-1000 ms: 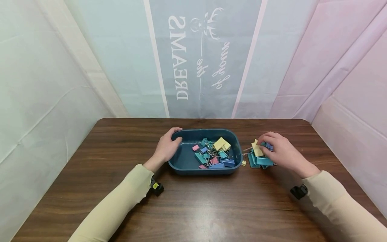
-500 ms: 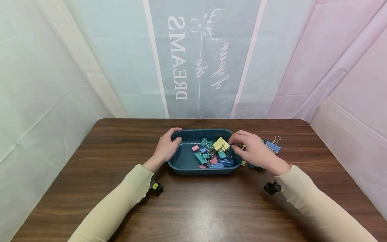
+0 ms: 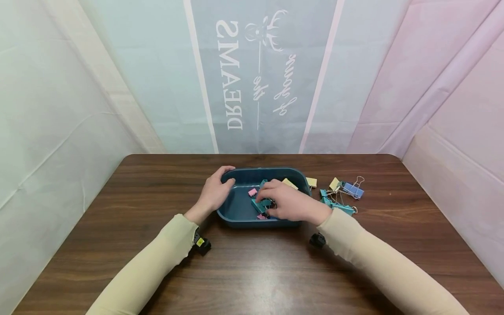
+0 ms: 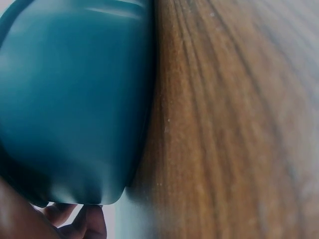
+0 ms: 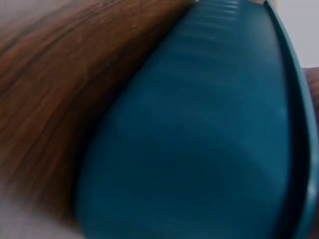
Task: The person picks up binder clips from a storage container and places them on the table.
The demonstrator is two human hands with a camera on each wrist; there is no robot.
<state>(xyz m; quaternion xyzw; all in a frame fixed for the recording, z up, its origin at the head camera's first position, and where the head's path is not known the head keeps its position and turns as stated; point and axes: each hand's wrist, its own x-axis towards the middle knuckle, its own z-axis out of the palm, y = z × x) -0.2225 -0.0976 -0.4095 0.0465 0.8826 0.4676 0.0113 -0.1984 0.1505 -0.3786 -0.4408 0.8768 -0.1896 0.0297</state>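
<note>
My left hand (image 3: 211, 193) grips the left end of a dark teal plastic tray (image 3: 252, 224), thumb over its rim. Fingertips (image 4: 92, 219) appear below the tray's end in the left wrist view. My right hand (image 3: 291, 203) is inside the tray, over the binder clips. Its fingers and thumb stand apart around a small teal binder clip (image 3: 266, 202). Close by lie a pink clip (image 3: 252, 192) and a yellow clip (image 3: 290, 183); the hand hides other clips. The right wrist view shows the tray's outer wall (image 5: 199, 129), with the fingers hidden.
Right of the tray lies a loose group of larger binder clips: blue (image 3: 353, 190), teal (image 3: 341, 207) and yellow (image 3: 334, 184). Another yellow clip (image 3: 312, 182) sits just outside the tray's right rim. The wooden table (image 3: 244, 267) meets a fabric backdrop (image 3: 267, 87) behind.
My right hand has moved left from the clip group on the right, across the tray's rim and down to the clips inside. The left hand has stayed on the tray's end.
</note>
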